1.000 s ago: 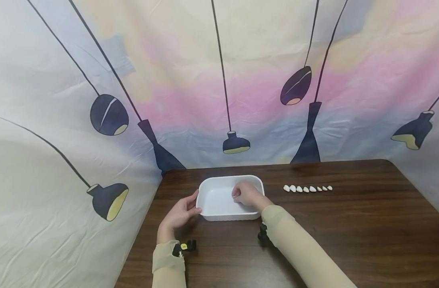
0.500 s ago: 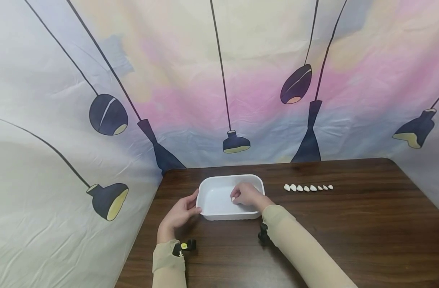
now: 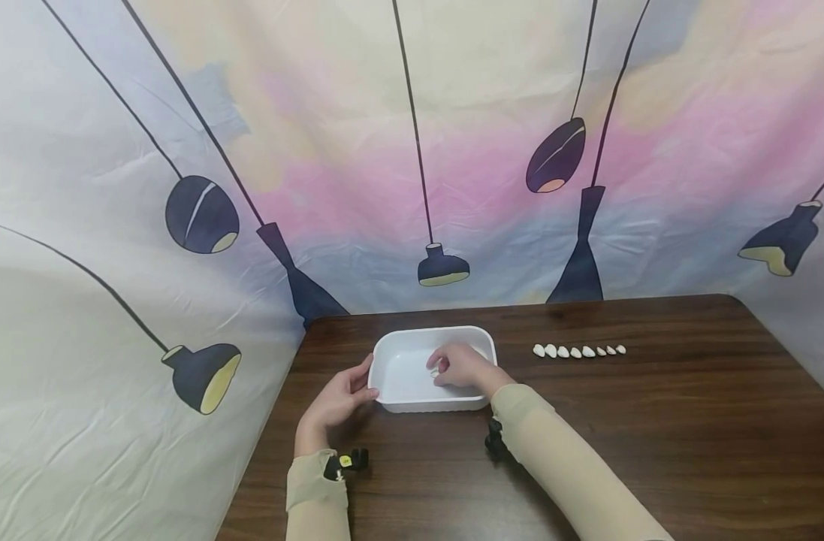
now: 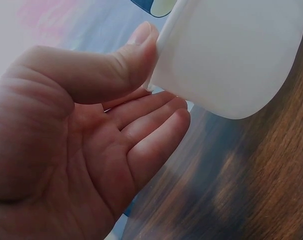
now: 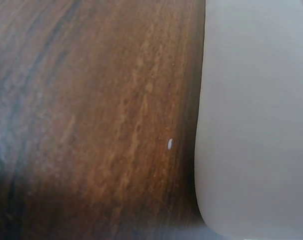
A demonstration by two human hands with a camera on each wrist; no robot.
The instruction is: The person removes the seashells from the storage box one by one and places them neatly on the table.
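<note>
In the head view my left hand [image 3: 337, 398] holds the left end of a white rectangular tray [image 3: 401, 406]. In the left wrist view its thumb lies against the rim, and the other fingers extend below and behind it. My right hand [image 3: 462, 366] reaches down into the tray over the right wall. Thumb and forefinger are around a small white shell [image 3: 435, 373], close over the tray floor. The right wrist view has only the tray's outer wall [image 5: 251, 125] and the tabletop, with the hand out of sight.
On the dark wooden table [image 3: 655, 421], right of the tray, several small white shells [image 3: 576, 352] lie in a straight row, larger ones at the left. A patterned cloth [image 3: 357, 188] hangs behind the table and along its left side.
My right fingertips have shifted slightly left inside the tray and spread a little around the small white shell. The left hand and the row of shells stay put.
</note>
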